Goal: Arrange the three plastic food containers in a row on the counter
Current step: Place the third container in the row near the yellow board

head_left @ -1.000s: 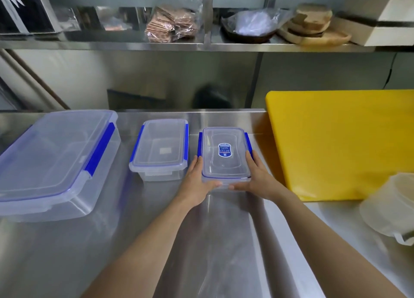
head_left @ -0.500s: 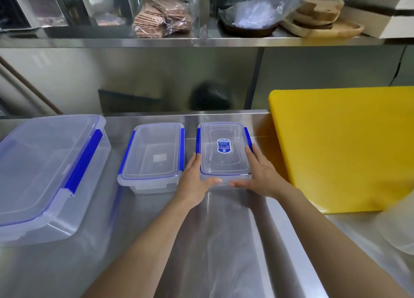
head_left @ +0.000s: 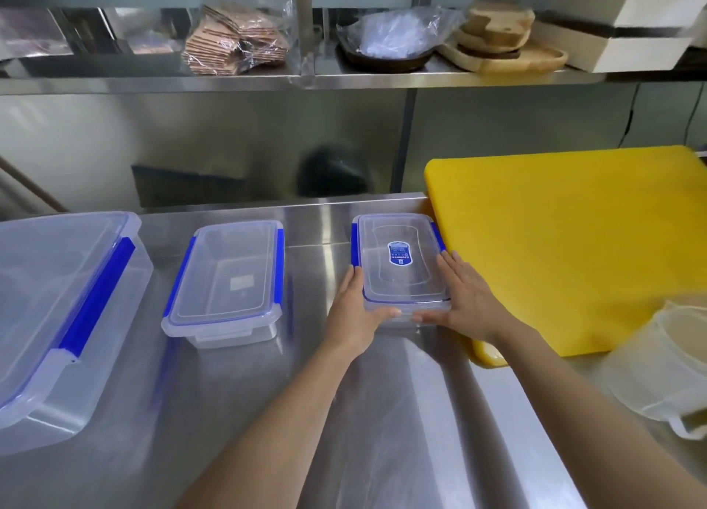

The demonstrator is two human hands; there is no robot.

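1. Three clear containers with blue side clips, lids on, standing on the steel counter point(head_left: 382, 413).
2. Smallest container point(head_left: 399, 265), a blue label on its lid, farthest right of the three, just beside the left edge of the yellow cutting board point(head_left: 566, 248); touching or not, cannot tell.
3. Left hand point(head_left: 354, 311) pressed flat along that container's left side, thumb curled around the near corner.
4. Right hand point(head_left: 465, 298) laid along the right side, fingers straight and pointing away, thumb along the near edge (both hands half open, clasping the box between them rather than closing around it).
5. Container base apparently resting on the counter; lifted or not, hard to tell.
6. Medium container point(head_left: 225, 283) to the left, apart from the small one, with bare steel between them.
7. Large container point(head_left: 57, 317) at the far left, partly cut off by the frame, well clear of the medium one.
8. Near edges of the three roughly along one line, the large one reaching further toward the viewer.
9. At the right edge, a pale translucent tub point(head_left: 665, 363) overlapping the near corner of the cutting board.
10. Above, a steel shelf point(head_left: 344, 78) carrying wrapped packets, a dark dish under plastic and wooden boards.
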